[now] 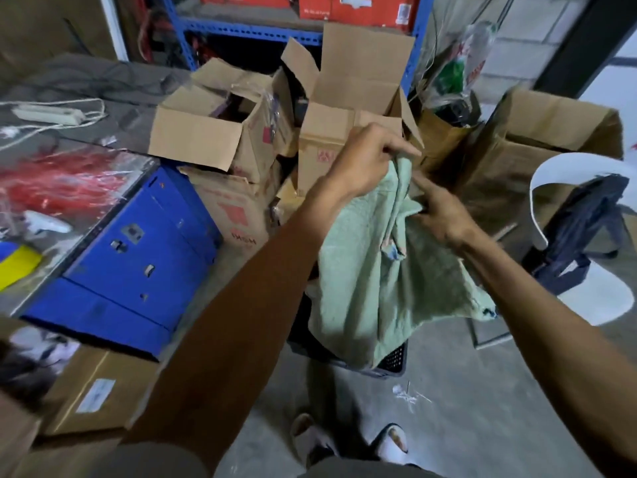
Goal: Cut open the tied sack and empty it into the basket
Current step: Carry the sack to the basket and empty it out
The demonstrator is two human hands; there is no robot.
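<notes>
Both hands grip the pale green sack: left hand pinches its top, right hand clutches the folds just below. Sack hangs right over the black basket; keep it over the rim, shake gently, contents unseen

We note a grey concrete floor, a blue shelf holding red boxes, a pale block wall, and a white chair. Lighting is dim.

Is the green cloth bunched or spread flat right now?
Bunched: the green cloth hangs creased from the left hand, above the black basket.
</notes>
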